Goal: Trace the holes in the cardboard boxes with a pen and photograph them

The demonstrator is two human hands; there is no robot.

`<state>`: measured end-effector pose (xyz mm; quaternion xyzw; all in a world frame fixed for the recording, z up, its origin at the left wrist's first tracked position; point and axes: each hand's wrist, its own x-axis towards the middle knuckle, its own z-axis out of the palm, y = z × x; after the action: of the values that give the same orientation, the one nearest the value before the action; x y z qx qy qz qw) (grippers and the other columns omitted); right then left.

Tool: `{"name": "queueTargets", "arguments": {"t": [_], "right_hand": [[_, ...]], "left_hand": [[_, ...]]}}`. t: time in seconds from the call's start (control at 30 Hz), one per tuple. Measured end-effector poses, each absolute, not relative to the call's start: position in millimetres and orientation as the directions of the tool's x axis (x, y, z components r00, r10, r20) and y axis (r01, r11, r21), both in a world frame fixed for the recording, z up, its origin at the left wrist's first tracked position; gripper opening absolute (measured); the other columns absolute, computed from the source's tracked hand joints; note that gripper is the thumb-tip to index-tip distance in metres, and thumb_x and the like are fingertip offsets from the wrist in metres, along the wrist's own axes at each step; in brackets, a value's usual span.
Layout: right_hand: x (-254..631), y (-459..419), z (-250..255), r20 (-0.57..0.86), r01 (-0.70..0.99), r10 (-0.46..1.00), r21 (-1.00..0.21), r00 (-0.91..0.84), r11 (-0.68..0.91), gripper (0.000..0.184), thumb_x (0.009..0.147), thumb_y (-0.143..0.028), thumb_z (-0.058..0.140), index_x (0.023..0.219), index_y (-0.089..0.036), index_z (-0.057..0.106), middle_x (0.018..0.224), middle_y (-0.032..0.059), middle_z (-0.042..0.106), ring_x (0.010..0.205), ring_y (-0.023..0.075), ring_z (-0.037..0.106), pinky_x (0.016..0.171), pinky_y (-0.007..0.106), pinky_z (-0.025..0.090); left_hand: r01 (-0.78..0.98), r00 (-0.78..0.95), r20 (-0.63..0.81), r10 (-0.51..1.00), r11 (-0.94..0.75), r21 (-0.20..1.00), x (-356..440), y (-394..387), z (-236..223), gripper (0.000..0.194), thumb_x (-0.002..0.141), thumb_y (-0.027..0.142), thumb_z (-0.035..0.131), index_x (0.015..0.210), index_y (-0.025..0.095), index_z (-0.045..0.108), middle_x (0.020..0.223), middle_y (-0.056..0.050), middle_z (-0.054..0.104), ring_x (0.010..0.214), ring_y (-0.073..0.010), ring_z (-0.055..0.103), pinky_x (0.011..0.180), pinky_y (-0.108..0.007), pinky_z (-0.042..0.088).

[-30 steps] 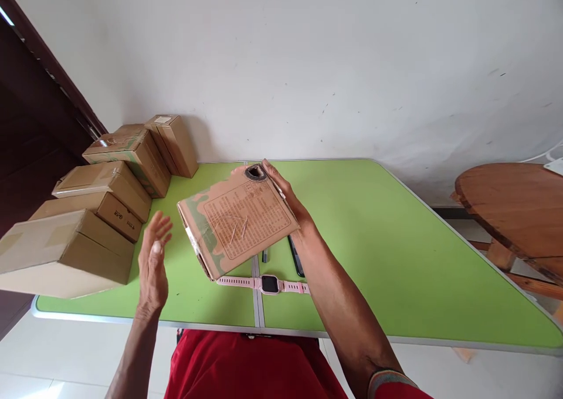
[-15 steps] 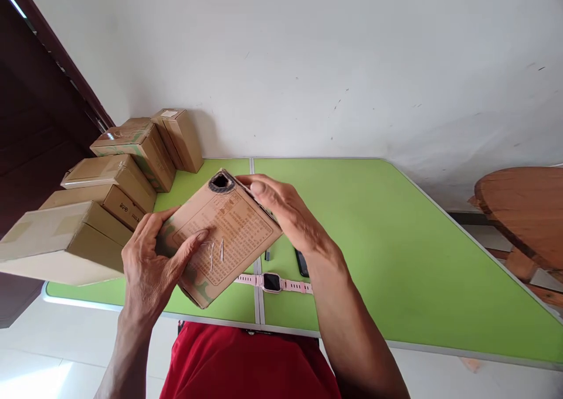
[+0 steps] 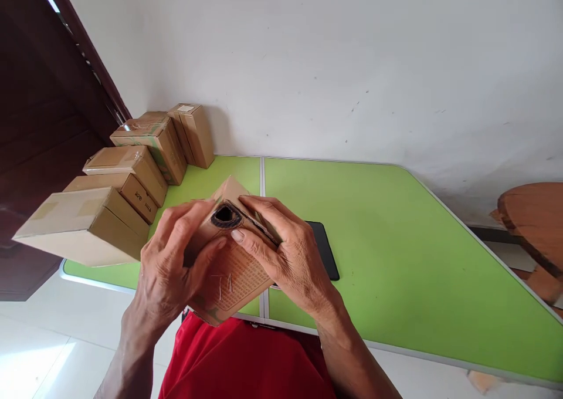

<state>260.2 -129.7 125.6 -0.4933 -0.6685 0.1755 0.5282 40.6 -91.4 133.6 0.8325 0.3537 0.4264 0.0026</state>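
Note:
Between my two hands is a small cardboard box (image 3: 241,268), tilted and held above the table. Brown print covers its near face, with green markings low on it and two bits of clear tape. Near its top corner is a dark-edged hole (image 3: 226,215). My left hand (image 3: 176,252) grips the left side, thumb across the printed face. On the right edge, my right hand (image 3: 285,249) is closed with its thumb just below the hole. A flat black device (image 3: 325,252) lies on the table, partly behind my right hand. The pink watch is almost wholly hidden.
Several cardboard boxes (image 3: 118,217) stand in a row along the left side of the green folding table (image 3: 396,258). A white wall (image 3: 316,64) rises behind it. At the right is a round wooden table (image 3: 536,217), and a dark door (image 3: 39,123) is at the left.
My left hand has come from open beside the box to gripping it. The box has turned, with its holed corner now toward me, and come lower and nearer. The view has shifted slightly.

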Motion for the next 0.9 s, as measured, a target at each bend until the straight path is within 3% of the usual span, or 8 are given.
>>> {"name": "queueTargets", "arguments": {"t": [0.1,0.23,0.4,0.47,0.57,0.73,0.83,0.9], "right_hand": [[266,-129,126,0.531,0.488,0.845,-0.755,0.063,0.438,0.035,0.107,-0.045,0.076,0.138,-0.028,0.073,0.137,0.0078,0.08,0.126,0.0275,0.078,0.11,0.045,0.066],[268,-129,123,0.58,0.506,0.809,-0.728,0.096,0.462,0.031,0.107,-0.041,0.077,0.136,-0.031,0.074,0.131,0.0066,0.082,0.12,0.0279,0.08,0.106,0.048,0.069],[265,-130,119,0.812,0.668,0.582,-0.457,0.044,0.587,0.042,0.105,-0.018,0.075,0.144,-0.033,0.07,0.149,0.0135,0.072,0.134,0.0303,0.074,0.107,0.049,0.069],[264,-130,120,0.818,0.721,0.573,-0.369,-0.048,0.587,0.041,0.106,-0.014,0.069,0.141,-0.034,0.072,0.153,0.0141,0.069,0.133,0.0312,0.074,0.105,0.05,0.07],[264,-127,125,0.792,0.76,0.599,-0.318,-0.116,0.567,0.034,0.108,-0.013,0.063,0.135,-0.031,0.076,0.141,0.0128,0.076,0.12,0.0295,0.078,0.102,0.048,0.07],[270,-114,137,0.749,0.726,0.634,-0.326,-0.193,0.606,0.026,0.113,-0.02,0.058,0.124,-0.028,0.079,0.133,0.0089,0.079,0.121,0.0243,0.077,0.106,0.042,0.067],[273,-102,144,0.727,0.631,0.636,-0.372,-0.258,0.681,0.026,0.115,-0.023,0.055,0.123,-0.025,0.08,0.138,0.0096,0.078,0.127,0.022,0.076,0.114,0.04,0.064],[274,-94,149,0.739,0.519,0.629,-0.45,-0.241,0.727,0.025,0.114,-0.022,0.056,0.124,-0.025,0.079,0.14,0.0088,0.078,0.133,0.021,0.074,0.116,0.038,0.063]], "left_hand": [[0.542,0.474,0.732,0.49,-0.817,0.195,42,-88,135,0.049,0.103,0.014,0.074,0.148,0.033,0.066,0.144,-0.007,0.07,0.122,-0.0207,0.077,0.1,-0.03,0.066],[0.537,0.532,0.691,0.489,-0.826,0.171,42,-87,136,0.046,0.107,0.013,0.068,0.147,0.034,0.067,0.153,-0.008,0.064,0.123,-0.022,0.076,0.1,-0.034,0.066],[0.551,0.565,0.639,0.521,-0.815,0.178,46,-87,138,0.043,0.11,0.013,0.059,0.148,0.033,0.065,0.142,-0.009,0.072,0.122,-0.0243,0.075,0.098,-0.038,0.063],[0.543,0.553,0.647,0.525,-0.816,0.198,48,-87,139,0.043,0.109,0.011,0.06,0.146,0.033,0.066,0.141,-0.009,0.071,0.124,-0.0241,0.074,0.1,-0.037,0.063],[0.535,0.522,0.66,0.54,-0.81,0.239,46,-85,141,0.053,0.107,0.013,0.064,0.154,0.038,0.063,0.142,-0.007,0.071,0.127,-0.0247,0.073,0.101,-0.037,0.064],[0.412,0.59,0.586,0.555,-0.831,0.372,30,-56,155,0.096,0.1,0.045,0.082,0.18,0.043,0.028,0.151,-0.01,0.069,0.121,-0.0291,0.076,0.103,-0.045,0.068],[0.32,0.735,0.465,0.494,-0.857,0.405,28,-27,165,0.095,0.095,0.054,0.084,0.176,0.036,0.04,0.163,-0.013,0.062,0.144,-0.038,0.065,0.118,-0.058,0.062],[0.238,0.764,0.404,0.503,-0.801,0.549,31,-12,168,0.082,0.097,0.048,0.082,0.171,0.035,0.05,0.166,-0.01,0.06,0.151,-0.0399,0.06,0.12,-0.059,0.06]]}}
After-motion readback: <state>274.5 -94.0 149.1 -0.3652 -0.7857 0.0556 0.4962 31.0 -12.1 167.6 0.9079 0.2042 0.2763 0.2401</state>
